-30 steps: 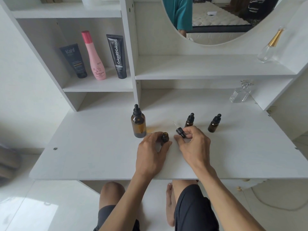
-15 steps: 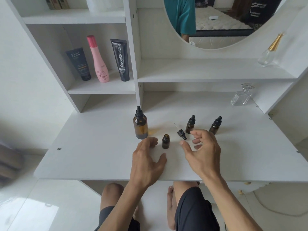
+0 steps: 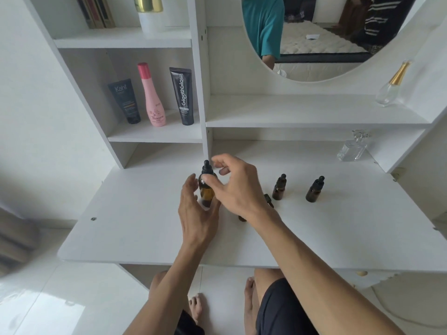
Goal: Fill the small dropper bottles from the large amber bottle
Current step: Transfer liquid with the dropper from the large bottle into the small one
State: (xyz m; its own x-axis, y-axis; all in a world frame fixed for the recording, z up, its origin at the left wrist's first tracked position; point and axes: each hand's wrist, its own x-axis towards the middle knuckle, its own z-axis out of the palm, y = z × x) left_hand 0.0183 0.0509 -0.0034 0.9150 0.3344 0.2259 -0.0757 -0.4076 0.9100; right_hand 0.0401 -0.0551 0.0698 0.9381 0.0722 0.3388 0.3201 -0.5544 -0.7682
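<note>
Flanking the large amber bottle (image 3: pixel 206 189), both hands, left (image 3: pixel 197 213) and right (image 3: pixel 238 187), spread loosely, grasping nothing.

White desk (image 3: pixel 135 228) filled mid-frame. On it stood the large amber bottle (image 3: pixel 206 189) at centre, two capped small dropper bottles (image 3: pixel 279 187) (image 3: pixel 314 189) right of centre, and a clear glass bottle (image 3: pixel 352 147) at far right. A loose dropper cap (image 3: pixel 268 199) lay beside them.

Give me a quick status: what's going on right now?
Left hand open beside large amber bottle. Right hand open, reaching for its dropper cap. Nothing gripped. Nothing in the way.
</note>
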